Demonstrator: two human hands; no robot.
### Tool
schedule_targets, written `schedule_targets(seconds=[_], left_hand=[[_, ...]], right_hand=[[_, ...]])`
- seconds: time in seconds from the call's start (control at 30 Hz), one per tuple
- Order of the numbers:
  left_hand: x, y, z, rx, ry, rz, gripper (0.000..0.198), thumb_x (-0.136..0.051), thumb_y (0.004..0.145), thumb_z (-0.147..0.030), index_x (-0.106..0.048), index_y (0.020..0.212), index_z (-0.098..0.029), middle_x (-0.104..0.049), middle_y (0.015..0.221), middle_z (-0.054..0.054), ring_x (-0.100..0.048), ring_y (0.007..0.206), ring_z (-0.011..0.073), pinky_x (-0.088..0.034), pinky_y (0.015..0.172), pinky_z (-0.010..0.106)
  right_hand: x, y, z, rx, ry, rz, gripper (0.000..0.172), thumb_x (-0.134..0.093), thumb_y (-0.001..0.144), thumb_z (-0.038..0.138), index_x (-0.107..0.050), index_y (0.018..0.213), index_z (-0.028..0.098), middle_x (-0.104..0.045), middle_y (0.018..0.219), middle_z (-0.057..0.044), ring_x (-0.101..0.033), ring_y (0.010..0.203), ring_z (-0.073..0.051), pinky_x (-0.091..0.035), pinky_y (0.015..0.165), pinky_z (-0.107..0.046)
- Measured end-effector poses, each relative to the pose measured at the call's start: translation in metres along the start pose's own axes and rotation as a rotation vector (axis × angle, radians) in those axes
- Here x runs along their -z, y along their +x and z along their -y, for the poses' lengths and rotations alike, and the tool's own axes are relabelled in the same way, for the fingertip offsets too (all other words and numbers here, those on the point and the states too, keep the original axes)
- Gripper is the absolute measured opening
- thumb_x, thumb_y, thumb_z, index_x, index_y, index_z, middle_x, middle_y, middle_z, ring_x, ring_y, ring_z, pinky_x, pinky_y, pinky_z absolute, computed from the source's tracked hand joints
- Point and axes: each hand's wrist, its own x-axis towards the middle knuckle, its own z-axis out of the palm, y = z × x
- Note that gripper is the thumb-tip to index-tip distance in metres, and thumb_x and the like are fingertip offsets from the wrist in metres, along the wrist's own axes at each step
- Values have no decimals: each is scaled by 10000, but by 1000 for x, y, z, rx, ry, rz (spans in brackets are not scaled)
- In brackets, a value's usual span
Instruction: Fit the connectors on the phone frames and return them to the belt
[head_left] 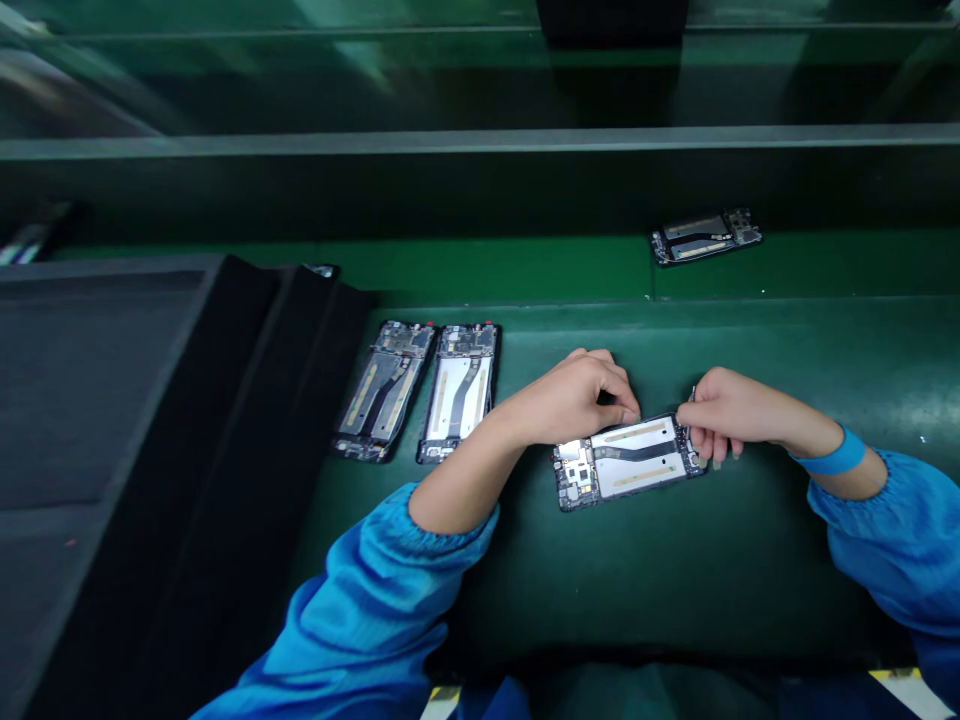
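Observation:
An opened phone (637, 455) lies flat on the green mat, its inner side up, with a circuit board at its left end and a dark flex cable across the pale middle. My left hand (589, 395) is closed, thumb and fingertips pinching at the far long edge of this phone. At the phone's right end my right hand (724, 415) is closed too, thumb against forefinger, the other fingers curled beside the edge. A thin dark sliver shows at its fingertips, too small to name. A blue band (832, 455) circles the right wrist.
Two more opened phones (386, 390) (461, 385) lie side by side left of my left forearm. Another opened phone (705, 237) rests on the strip at the back. A large black tray-like object (247, 420) occupies the left; a ledge (450, 143) runs across the back.

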Motion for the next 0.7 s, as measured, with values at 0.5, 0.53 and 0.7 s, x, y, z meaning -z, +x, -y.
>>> schedule_targets(seconds=[0.5, 0.53, 0.7], left_hand=[[-13, 29, -19, 11, 155, -23, 191, -606, 847, -107, -758, 818, -218, -754, 872, -6, -589, 911, 209, -399, 850, 366], [-14, 30, -21, 21, 172, -30, 194, -601, 842, -95, -753, 813, -213, -750, 868, -4, -593, 912, 210, -398, 840, 363], [-24, 22, -35, 128, 269, -74, 134, -599, 906, -161, -723, 883, -207, -718, 904, 4, -616, 924, 214, -388, 804, 366]], right_hand=[[-1, -3, 4, -12, 2, -21, 388, -492, 890, 121, -674, 549, 135, -689, 555, -79, -654, 447, -131, -454, 349, -133], [-2, -3, 4, -16, 3, -27, 381, -500, 884, 118, -668, 542, 136, -686, 550, -76, -651, 442, -131, -453, 349, -134], [-3, -1, 2, -15, 11, -48, 366, -522, 864, 138, -646, 520, 143, -683, 552, -71, -621, 414, -129, -443, 347, -155]])
